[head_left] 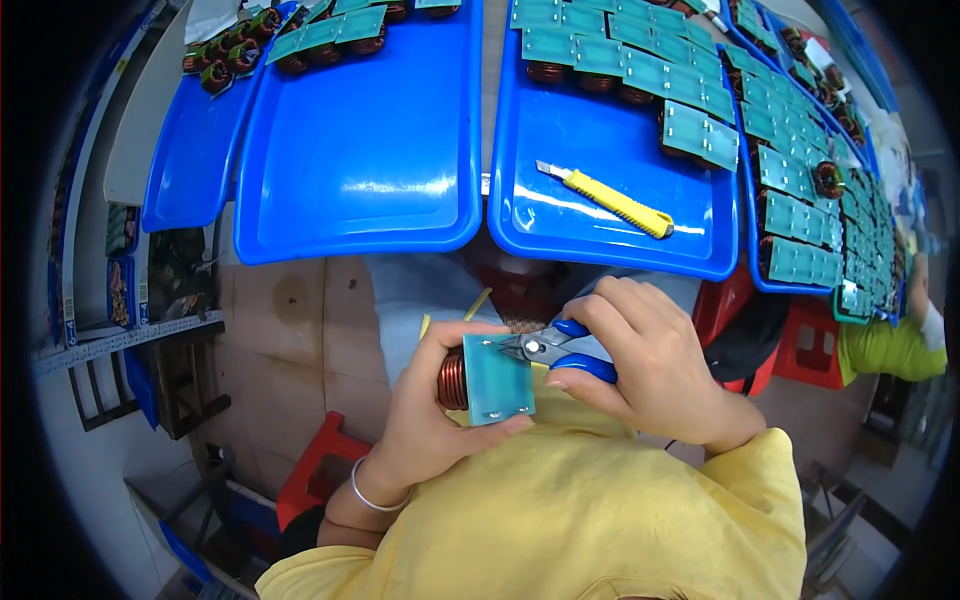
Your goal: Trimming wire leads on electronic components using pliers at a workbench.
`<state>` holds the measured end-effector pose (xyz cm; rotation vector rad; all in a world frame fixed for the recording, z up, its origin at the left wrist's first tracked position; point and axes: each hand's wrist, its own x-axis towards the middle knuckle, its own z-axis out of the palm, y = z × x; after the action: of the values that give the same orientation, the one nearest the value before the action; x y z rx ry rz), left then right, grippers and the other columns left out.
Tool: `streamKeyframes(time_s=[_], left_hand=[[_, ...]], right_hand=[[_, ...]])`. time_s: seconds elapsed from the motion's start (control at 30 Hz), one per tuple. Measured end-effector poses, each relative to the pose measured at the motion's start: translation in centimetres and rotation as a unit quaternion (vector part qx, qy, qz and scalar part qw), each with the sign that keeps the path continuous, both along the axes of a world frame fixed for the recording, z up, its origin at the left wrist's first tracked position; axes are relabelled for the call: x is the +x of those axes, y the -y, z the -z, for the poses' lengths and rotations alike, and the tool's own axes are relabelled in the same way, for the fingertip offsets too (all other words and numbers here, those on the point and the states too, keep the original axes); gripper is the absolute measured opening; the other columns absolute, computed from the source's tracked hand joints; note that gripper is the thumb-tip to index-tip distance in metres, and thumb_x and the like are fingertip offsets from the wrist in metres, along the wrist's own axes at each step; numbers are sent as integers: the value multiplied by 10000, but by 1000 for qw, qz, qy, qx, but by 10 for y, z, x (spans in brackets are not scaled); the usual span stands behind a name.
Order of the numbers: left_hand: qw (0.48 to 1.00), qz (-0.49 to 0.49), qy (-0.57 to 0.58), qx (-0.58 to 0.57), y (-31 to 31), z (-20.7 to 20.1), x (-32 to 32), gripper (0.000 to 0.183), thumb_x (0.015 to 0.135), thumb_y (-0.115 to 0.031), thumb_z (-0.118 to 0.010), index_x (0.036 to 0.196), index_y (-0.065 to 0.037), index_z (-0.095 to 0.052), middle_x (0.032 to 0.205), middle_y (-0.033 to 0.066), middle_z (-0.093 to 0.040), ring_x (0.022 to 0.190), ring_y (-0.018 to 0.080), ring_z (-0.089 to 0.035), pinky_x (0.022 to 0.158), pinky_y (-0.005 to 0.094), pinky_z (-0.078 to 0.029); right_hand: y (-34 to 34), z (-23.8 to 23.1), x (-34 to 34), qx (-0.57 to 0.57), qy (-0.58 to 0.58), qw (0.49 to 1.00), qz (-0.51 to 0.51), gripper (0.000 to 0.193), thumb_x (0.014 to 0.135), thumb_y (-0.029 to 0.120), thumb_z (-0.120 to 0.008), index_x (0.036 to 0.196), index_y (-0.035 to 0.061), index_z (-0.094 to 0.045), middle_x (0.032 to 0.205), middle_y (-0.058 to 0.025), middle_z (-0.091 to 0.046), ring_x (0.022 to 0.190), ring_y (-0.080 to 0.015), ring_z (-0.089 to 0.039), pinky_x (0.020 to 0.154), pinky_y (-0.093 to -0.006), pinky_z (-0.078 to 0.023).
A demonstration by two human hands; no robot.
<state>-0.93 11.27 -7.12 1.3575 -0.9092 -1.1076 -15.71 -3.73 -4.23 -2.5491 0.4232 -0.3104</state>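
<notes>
My left hand is closed around a copper-wound coil with a teal circuit board on it, held in front of my chest. The board's face is turned up, with small metal pins near its top and bottom edges. In my right hand are blue-handled side cutters. Their jaws reach over the board's upper right part, close to the pins there; whether they touch a pin I cannot tell. A yellow utility knife, blade out, lies in the blue tray ahead of me.
Several boards on coils fill the far part of that tray. Another blue tray stands to its left, with boards at its far end. More loaded trays line the right, near a person in a lime sleeve. A red stool is at lower left.
</notes>
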Motion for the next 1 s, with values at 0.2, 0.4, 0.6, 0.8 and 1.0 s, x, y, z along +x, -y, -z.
streamKeyframes(time_s=[0.2,0.4,0.6,0.8,1.0], left_hand=[[1000,4,-20,-13,-1,-2,0,623,654,-65,-789,1164,-29,-433,1080,79,-505,1002,141,-532,850,265,-446],[1000,3,-12,-16,-1,-2,-1,627,653,-77,-792,1165,-32,-433,1078,81,-505,999,142,-531,849,267,-442],[1000,6,-4,-22,-2,-2,-1,631,653,-90,-797,1166,-33,-434,1067,82,-513,979,142,-536,833,263,-444],[999,13,21,-27,0,0,1,628,662,-99,-794,1169,-33,-430,1065,93,-522,955,142,-546,809,265,-451],[993,-31,-48,99,6,30,-2,411,751,-113,-732,1051,-16,-467,856,30,-554,746,77,-533,657,223,-460]], right_hand=[[1,-1,2,-9,8,1000,-13,451,730,403,-674,912,10,-547,813,-117,-512,712,-287,-525,617,-355,-419],[-1,0,3,3,5,1000,-11,453,727,410,-673,906,13,-548,801,-116,-505,709,-287,-525,612,-353,-417],[-1,1,3,13,-1,1000,-14,452,721,404,-678,909,14,-547,803,-114,-504,716,-288,-527,614,-353,-417],[0,5,4,35,1,999,-18,441,724,394,-679,896,11,-545,801,-123,-518,699,-299,-534,599,-365,-423],[4,53,10,171,-109,979,-9,405,836,404,-575,845,-1,-557,708,-180,-570,649,-339,-576,570,-413,-442]])
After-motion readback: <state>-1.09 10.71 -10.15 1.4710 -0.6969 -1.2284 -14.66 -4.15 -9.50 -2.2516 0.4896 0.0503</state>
